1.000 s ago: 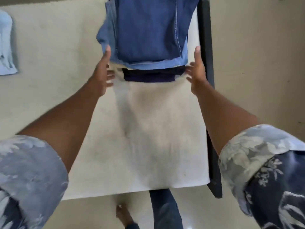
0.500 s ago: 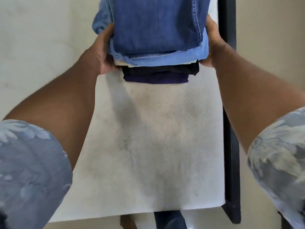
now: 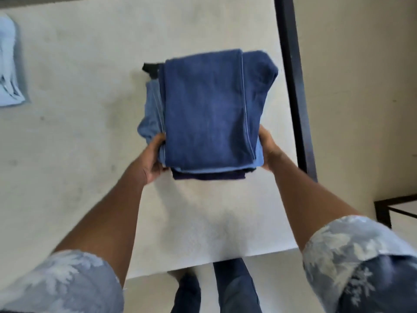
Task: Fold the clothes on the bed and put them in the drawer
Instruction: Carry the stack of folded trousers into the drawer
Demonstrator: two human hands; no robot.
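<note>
A stack of folded clothes (image 3: 207,109) is held over the white bed (image 3: 79,132): dark blue jeans on top, lighter blue denim under them, and a dark navy and black garment at the bottom. My left hand (image 3: 153,159) grips the stack's near left corner. My right hand (image 3: 268,150) grips its near right side. The stack's near edge is raised toward me. A folded light blue garment (image 3: 9,68) lies at the bed's far left edge. No drawer is visible.
A dark bed frame rail (image 3: 293,86) runs along the bed's right side. Beyond it is a beige floor (image 3: 361,86). A dark-framed piece of furniture (image 3: 394,211) shows at the right edge. My legs and feet stand at the bed's near edge.
My hands went from open beside the stack to gripping its sides. The stack is now drawn toward me and sits lower in view.
</note>
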